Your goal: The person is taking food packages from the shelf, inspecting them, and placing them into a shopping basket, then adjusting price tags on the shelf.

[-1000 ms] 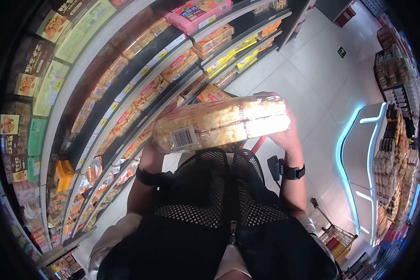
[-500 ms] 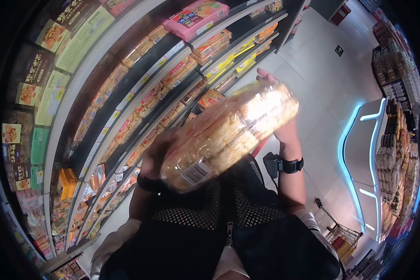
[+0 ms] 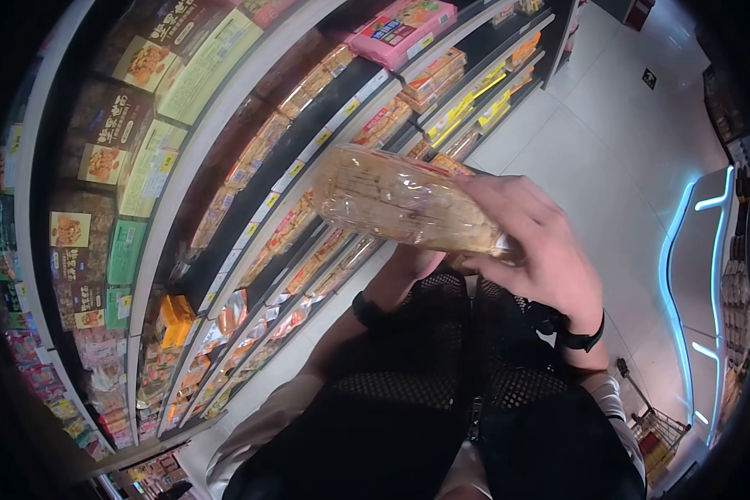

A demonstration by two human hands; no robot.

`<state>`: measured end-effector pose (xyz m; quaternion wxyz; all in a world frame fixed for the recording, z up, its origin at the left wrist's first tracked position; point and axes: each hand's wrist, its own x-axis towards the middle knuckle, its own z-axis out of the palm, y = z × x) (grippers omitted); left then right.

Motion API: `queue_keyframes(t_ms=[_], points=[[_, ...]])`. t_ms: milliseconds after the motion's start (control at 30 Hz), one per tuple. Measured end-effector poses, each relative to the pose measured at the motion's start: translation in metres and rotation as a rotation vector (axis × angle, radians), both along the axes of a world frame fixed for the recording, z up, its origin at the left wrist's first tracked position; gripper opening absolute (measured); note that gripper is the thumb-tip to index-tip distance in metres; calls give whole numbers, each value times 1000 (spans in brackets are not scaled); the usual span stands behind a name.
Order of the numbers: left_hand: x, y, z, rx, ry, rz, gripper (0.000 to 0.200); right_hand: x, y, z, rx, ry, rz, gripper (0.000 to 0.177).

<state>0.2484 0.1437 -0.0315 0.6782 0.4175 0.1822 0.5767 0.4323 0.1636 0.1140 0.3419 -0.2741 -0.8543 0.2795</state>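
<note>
The right hand (image 3: 533,242) curls shut over one end of the long clear-plastic pack of pale crackers (image 3: 392,200), held tilted in the air by the stocked store shelves (image 3: 250,192), left hand (image 3: 412,262) beneath with grip hidden, can't tell; slick wrap held end-on could slip and drop.

Head-worn view, steeply downward, close
</note>
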Motion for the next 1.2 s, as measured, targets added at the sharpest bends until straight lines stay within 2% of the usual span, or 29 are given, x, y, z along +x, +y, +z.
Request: queue_keyframes(t_ms=[133,233,300,367,400,433,467,500,533,567,600,667,733,767,833,867,933,967,1033,1067,1100,1167,1200], points=[[-10,-15,-11,13,49,126,60,-8,-4,-3,37,50,-3,64],[-18,-19,-8,-103,-92,137,62,-13,-6,-5,37,40,17,66],[-35,-18,-9,-10,38,140,62,-20,-6,-13,-37,53,29,67],[-78,-41,-15,-125,176,187,59,-31,-5,-35,-115,56,51,67],[-77,-42,-19,-164,92,277,56,-34,0,-55,-142,66,36,68],[-100,-50,-36,-288,337,289,55,-37,4,-77,-176,69,25,68],[-119,-61,-39,-317,441,272,56,-39,5,-102,-405,-221,70,66],[-132,-62,-38,-330,552,261,57,-37,10,-123,-399,-336,87,63],[-148,-70,-56,-269,750,447,61,-37,8,-144,-399,-451,100,61],[-167,-79,-74,-200,947,632,65,-37,2,-166,-407,-451,95,61],[-183,-88,-66,-175,1233,700,65,-37,-5,-188,-499,-501,83,58],[-234,-107,-92,22,1840,749,56,-37,-22,-223,-598,-554,69,55],[-286,-128,-122,119,2010,810,50,-37,-45,-246,-821,-421,-83,51],[-307,-136,-123,-36,2041,746,44,-38,-56,-252,-826,-422,-93,51],[-344,-150,-139,-199,2165,787,45,-39,-76,-263,-826,-647,-229,52],[-361,-153,-149,-188,2159,776,45,-31,-86,-290,-815,-665,-202,54],[-394,-158,-172,-120,2307,960,42,-34,-107,-303,-831,-734,-279,55],[-411,-155,-184,-104,2296,944,42,-35,-118,-307,-838,-800,-344,57],[-445,-151,-213,-332,2205,821,47,-35,-140,-314,-828,-727,-387,57],[-461,-148,-229,-370,2228,758,41,-38,-148,-311,-890,-727,-430,57],[-476,-145,-246,-359,2214,738,41,-39,-155,-308,-950,-724,-474,58],[-501,-134,-275,75,2402,1085,37,-37,-174,-313,-951,-714,-502,55],[-506,-130,-280,65,2371,1121,37,-34,-182,-311,-969,-719,-526,54]])
